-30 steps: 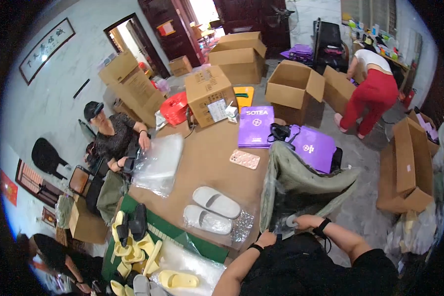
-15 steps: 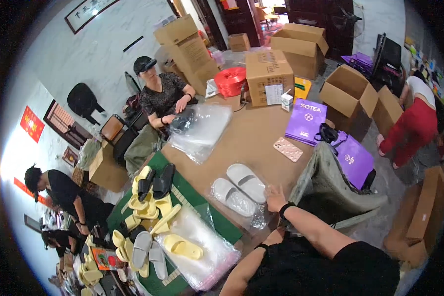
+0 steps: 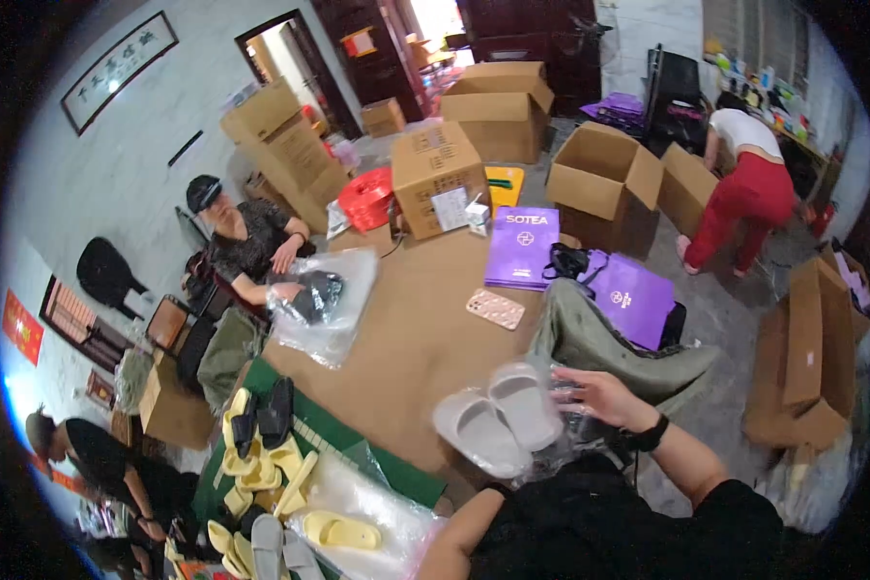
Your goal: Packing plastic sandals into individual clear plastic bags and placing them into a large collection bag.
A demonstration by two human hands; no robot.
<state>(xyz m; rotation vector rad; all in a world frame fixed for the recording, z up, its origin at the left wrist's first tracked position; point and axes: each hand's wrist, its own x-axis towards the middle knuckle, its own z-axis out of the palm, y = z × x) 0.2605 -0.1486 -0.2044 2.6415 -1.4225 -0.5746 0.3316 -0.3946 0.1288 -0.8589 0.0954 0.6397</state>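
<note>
A pair of grey slide slippers (image 3: 483, 433) in a clear plastic bag lies close in front of me, slightly tilted at the near table edge. Beside the right slipper is my right hand (image 3: 604, 396), its fingers stretched and apart, touching or very near the plastic. Only my left forearm (image 3: 462, 534) shows, with a dark band at the wrist. My left hand itself is hidden behind the slippers and my black clothing. Left of the pair, yellow slippers (image 3: 340, 531), grey ones (image 3: 269, 546) and black ones (image 3: 276, 411) lie on a green mat (image 3: 333, 435).
Across the brown table (image 3: 387, 319) a person (image 3: 251, 237) handles a bagged dark item. A patterned phone (image 3: 496, 308), purple bags (image 3: 522, 256), red twine (image 3: 365, 198) and a closed carton (image 3: 442, 179) sit there. Open cartons (image 3: 604, 174) stand beyond; another person (image 3: 749, 184) bends at right.
The bagged grey slippers have come nearer to me and tilted closer together. My right hand has moved along on their right side. My view has turned rightward.
</note>
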